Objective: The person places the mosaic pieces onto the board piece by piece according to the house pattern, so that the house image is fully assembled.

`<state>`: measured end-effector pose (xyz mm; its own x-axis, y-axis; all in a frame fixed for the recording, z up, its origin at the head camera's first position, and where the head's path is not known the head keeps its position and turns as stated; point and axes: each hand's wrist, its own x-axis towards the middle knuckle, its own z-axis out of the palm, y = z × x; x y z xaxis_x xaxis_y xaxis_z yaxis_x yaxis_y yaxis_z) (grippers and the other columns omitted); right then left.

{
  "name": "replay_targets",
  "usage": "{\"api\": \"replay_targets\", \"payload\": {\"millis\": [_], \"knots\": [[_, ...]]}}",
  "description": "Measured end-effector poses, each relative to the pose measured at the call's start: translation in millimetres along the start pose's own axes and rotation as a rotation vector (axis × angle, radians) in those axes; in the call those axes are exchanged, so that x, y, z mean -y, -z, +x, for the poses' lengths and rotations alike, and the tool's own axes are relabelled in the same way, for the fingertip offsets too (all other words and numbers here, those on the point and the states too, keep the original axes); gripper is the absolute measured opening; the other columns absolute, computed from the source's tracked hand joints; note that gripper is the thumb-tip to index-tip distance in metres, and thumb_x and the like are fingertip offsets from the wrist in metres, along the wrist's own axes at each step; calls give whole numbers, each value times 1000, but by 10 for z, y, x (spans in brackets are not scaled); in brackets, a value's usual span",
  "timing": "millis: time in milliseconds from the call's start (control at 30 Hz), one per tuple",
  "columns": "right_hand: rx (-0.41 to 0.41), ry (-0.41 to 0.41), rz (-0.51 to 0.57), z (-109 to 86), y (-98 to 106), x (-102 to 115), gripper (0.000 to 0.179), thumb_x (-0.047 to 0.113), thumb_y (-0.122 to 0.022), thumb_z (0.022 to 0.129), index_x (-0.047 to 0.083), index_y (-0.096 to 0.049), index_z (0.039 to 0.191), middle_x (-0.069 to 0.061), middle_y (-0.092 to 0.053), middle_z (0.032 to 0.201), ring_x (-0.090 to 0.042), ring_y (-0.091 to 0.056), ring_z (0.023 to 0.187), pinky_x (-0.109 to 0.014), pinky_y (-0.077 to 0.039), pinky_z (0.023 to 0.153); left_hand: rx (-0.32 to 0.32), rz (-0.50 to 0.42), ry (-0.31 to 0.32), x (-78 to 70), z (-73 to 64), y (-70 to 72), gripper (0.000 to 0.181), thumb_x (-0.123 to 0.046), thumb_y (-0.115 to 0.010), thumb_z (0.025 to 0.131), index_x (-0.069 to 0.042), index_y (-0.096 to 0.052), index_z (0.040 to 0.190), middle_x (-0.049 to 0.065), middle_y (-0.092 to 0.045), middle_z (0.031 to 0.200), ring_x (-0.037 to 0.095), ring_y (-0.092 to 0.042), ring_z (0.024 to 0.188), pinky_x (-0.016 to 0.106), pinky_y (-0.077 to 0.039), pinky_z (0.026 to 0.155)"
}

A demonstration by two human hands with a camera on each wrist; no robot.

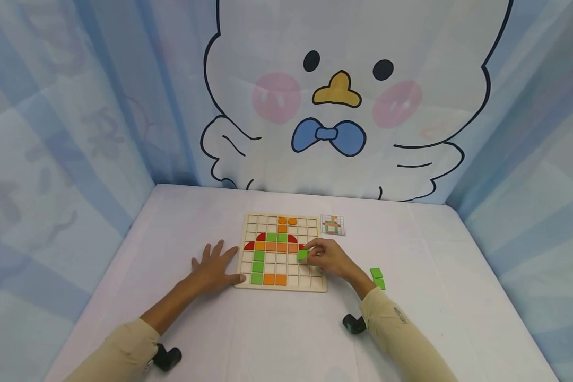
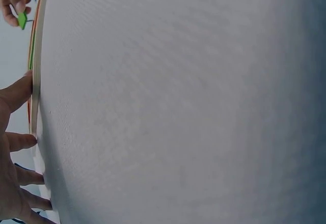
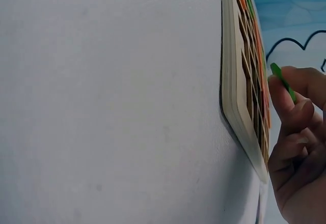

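A wooden grid board (image 1: 310,284) lies on the table, partly filled with green, orange and red tiles that form a figure. My right hand (image 1: 328,255) pinches a green square tile (image 1: 303,254) between thumb and finger over the board's right side. In the right wrist view that green tile (image 3: 283,83) shows edge-on, tilted above the board (image 3: 232,71). My left hand (image 1: 214,269) is spread beside the board's left edge, its thumb on the lower left corner. In the left wrist view the left fingers (image 2: 20,141) reach the board's edge and the table.
A small pattern card (image 1: 332,225) lies by the board's upper right corner. Two loose green tiles (image 1: 377,278) lie right of the board, near my right forearm. Behind the white-covered table (image 1: 277,334) hangs a curtain (image 1: 334,170) with a cartoon bird.
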<state>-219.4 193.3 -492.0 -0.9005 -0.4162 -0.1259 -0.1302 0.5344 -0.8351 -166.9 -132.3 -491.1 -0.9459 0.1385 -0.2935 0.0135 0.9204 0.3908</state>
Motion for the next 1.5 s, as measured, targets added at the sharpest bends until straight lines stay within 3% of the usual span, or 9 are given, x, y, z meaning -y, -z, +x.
{"api": "replay_targets", "payload": {"millis": [133, 400, 633, 867, 1500], "knots": [[-23, 24, -39, 68, -64, 25, 28, 9, -74, 87, 1, -69, 114, -6, -72, 87, -10, -58, 73, -23, -46, 66, -3, -2, 2, 4, 3, 3, 88, -53, -75, 83, -15, -40, 155, 26, -18, 165, 58, -8, 149, 84, -12, 104], [-24, -21, -82, 139, -152, 95, 24, 11, -75, 87, 6, -70, 110, -1, -67, 83, -13, -57, 77, -27, -46, 71, -6, -7, -1, 7, 0, 2, 89, -54, -75, 82, -16, -40, 155, 26, -18, 165, 57, -8, 149, 84, -12, 104], [-29, -26, -120, 146, -200, 118, 21, 14, -79, 86, 10, -71, 105, 1, -61, 76, -13, -53, 69, -26, -42, 64, -9, -8, -10, -5, -9, 21, 88, -51, -75, 83, -14, -40, 154, 27, -19, 164, 58, -9, 149, 84, -13, 104], [-23, -6, -197, 137, -239, 118, 21, 21, -80, 86, 12, -72, 104, 3, -61, 76, -11, -53, 69, -26, -43, 65, -12, -22, -9, -20, -23, 24, 87, -49, -75, 83, -13, -41, 154, 28, -19, 164, 59, -9, 148, 84, -12, 104], [14, -16, -205, 143, -215, 97, 20, 16, -78, 87, 13, -71, 105, 2, -60, 76, -11, -52, 68, -26, -42, 64, -5, -20, 2, -20, -28, 16, 88, -50, -75, 82, -15, -40, 154, 26, -18, 165, 58, -8, 149, 84, -11, 105]]}}
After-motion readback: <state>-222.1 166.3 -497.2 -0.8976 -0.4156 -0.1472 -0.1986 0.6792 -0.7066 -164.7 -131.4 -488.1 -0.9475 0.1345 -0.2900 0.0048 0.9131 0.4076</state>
